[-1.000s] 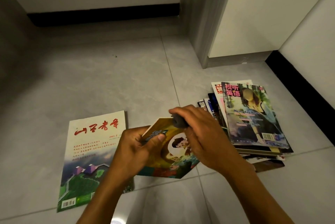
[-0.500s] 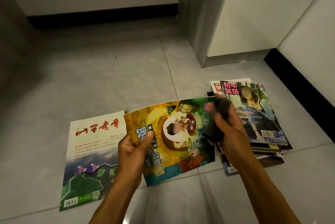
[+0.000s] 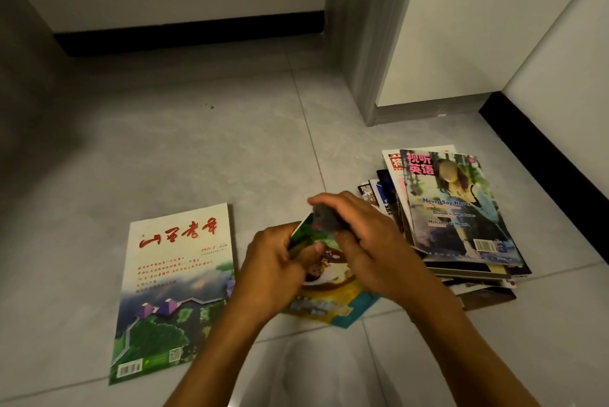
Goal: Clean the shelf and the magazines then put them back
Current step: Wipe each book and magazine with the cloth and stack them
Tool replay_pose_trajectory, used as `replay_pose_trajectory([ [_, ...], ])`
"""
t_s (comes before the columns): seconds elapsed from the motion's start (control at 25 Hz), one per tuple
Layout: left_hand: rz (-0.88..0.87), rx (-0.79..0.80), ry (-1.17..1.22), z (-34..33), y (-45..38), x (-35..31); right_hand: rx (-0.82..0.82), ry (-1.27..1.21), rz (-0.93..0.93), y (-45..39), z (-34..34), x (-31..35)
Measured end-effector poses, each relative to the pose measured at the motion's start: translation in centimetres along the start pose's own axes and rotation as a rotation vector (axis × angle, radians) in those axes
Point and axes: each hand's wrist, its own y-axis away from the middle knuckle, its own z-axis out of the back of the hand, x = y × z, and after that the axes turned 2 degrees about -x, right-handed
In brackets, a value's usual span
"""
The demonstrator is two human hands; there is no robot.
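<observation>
Hands meet over grey floor tiles (image 3: 197, 149): left hand (image 3: 273, 271) pinches a glossy yellow-green cartoon magazine (image 3: 329, 301), right hand (image 3: 369, 245) grips a dark grey cloth (image 3: 324, 220) on its cover. Hard rubbing could crease the thin pages or slip it loose.

The colourful cartoon-cover magazine (image 3: 324, 302), held up with its cover open to view half a second ago, now tilts down and away, most of it hidden behind both hands. The right hand (image 3: 369, 241), which gripped the dark grey cleaning cloth (image 3: 326, 220) at the magazine's right edge, has swung left and presses the cloth on the upper part of the cover. The left hand (image 3: 273, 271) has shifted its grip toward the magazine's top-left corner, thumb across the cover.
</observation>
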Motion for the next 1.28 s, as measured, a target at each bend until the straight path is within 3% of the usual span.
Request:
replay_pose_trajectory([
  [0.12, -0.002, -0.135, 0.168, 0.7, 0.5, 0.4, 0.01, 0.147, 0.058, 0.7, 0.1, -1.3],
  [0.24, 0.003, -0.196, 0.133, 2.6, 0.3, 0.7, 0.078, 0.232, -0.138, 3.5, 2.3, -6.1],
  [0.32, -0.024, -0.216, 0.153, 3.9, 0.2, 1.0, 0.087, 0.129, -0.338, 4.8, 2.9, -8.0],
  [0.36, -0.046, -0.209, 0.199, 4.4, 0.2, 1.2, -0.034, -0.056, -0.463, 5.1, 2.9, -8.2],
  [0.44, -0.146, -0.112, 0.235, 4.8, -0.5, 2.3, -0.426, -0.722, -0.822, 5.0, 2.8, -7.7],
  [0.52, -0.273, 0.12, 0.196, 3.7, -1.0, 3.1, -0.518, -1.3, -1.021, 5.3, 2.5, -7.4],
  [0.56, -0.29, 0.225, 0.199, 2.7, -1.0, 3.7, -0.496, -1.388, -1.072, 5.5, 2.2, -7.1],
  [0.6, -0.299, 0.276, 0.186, 1.5, -0.9, 4.8, -0.451, -1.373, -1.11, 5.7, 1.8, -7.0],
  [0.68, -0.322, 0.124, 0.016, -0.5, -1.0, 7.3, -0.437, -1.172, -1.186, 5.9, 0.3, -7.7],
  [0.72, -0.241, 0.011, -0.054, -1.5, -0.5, 8.6, -0.459, -1.052, -1.203, 6.3, -0.4, -8.3],
  [0.76, -0.06, -0.09, 0.037, -2.3, 0.3, 9.5, -0.473, -0.975, -1.193, 6.8, -1.1, -9.2],
  [0.84, 0.417, -0.196, 0.646, -3.6, 1.8, 10.2, -0.476, -0.91, -1.121, 7.7, -2.4, -10.4],
  [0.88, 0.599, -0.218, 0.934, -4.1, 2.3, 10.5, -0.46, -0.861, -1.085, 8.0, -3.0, -11.0],
  [0.92, 0.694, -0.216, 1.068, -4.5, 2.6, 10.7, -0.429, -0.756, -1.054, 8.3, -3.4, -11.5],
  [0.96, 0.747, -0.213, 1.042, -4.7, 2.7, 10.9, -0.381, -0.617, -1.002, 8.6, -3.9, -11.9],
  [1.04, 0.752, -0.244, 0.726, -5.0, 2.5, 11.4, -0.262, -0.261, -0.853, 9.1, -4.6, -12.2],
  [1.16, 0.664, -0.181, 0.277, -5.1, 2.1, 12.8, -0.353, 0.36, -0.5, 9.0, -5.9, -11.8],
  [1.2, 0.654, -0.153, 0.221, -5.1, 2.0, 13.2, -0.38, 0.45, -0.436, 8.2, -6.5, -11.7],
  [1.28, 0.672, -0.163, 0.16, -5.2, 1.8, 13.8, -0.323, 0.47, -0.531, 6.8, -8.0, -12.4],
])
